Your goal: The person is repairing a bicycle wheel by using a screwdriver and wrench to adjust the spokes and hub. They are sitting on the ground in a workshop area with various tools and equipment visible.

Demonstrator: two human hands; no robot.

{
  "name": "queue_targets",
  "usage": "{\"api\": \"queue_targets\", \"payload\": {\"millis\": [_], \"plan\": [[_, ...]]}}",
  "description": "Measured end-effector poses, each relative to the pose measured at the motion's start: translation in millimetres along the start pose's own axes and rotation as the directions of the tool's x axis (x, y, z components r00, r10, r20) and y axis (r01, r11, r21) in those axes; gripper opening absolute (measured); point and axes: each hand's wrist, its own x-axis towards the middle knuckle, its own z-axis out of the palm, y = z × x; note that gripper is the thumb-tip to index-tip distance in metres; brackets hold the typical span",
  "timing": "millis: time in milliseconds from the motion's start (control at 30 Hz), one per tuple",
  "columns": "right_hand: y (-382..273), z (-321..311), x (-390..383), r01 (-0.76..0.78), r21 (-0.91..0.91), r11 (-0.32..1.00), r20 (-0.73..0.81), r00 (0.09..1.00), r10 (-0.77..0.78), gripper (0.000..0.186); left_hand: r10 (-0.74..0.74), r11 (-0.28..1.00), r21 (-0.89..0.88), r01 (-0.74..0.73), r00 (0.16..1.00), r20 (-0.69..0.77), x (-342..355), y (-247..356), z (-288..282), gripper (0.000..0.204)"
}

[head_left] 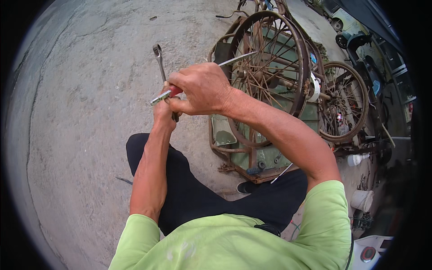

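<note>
My two hands meet in front of me. My left hand [163,112], partly hidden behind the right, is closed around a dark steel wrench [159,60], whose ring end points upward. My right hand [200,85] is closed over a red-handled tool [173,92] with a short silver part at its left. A long thin metal strip [236,58] sticks out beyond my knuckles to the upper right; whether it joins the red handle is hidden. To the right, a rusty spoked wheel [299,67] stands over a rusty-framed green metal bed [288,157].
A second spoked wheel [361,101] stands farther right, with a scooter [355,40] behind it. Small loose parts [254,170] lie on the green bed near my knees. White containers [361,199] stand at lower right. Concrete ground [81,112] spreads to my left.
</note>
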Motion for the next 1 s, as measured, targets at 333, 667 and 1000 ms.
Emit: {"api": "queue_targets", "payload": {"millis": [333,667,1000], "plan": [[36,25,-2,-0.306,0.072,0.949,0.296,0.916,0.272,0.044,-0.119,0.993,-0.032,0.117,0.99,-0.08,-17,38,13,0.047],[77,36,-27,-0.512,-0.039,0.858,0.337,0.802,0.494,0.044,-0.11,0.994,-0.001,0.11,0.993,-0.038,-23,36,16,0.054],[95,22,-26,-0.535,-0.019,0.845,0.407,0.768,0.495,0.049,-0.11,0.994,0.02,0.11,0.994,-0.014,-30,35,14,0.053]]}}
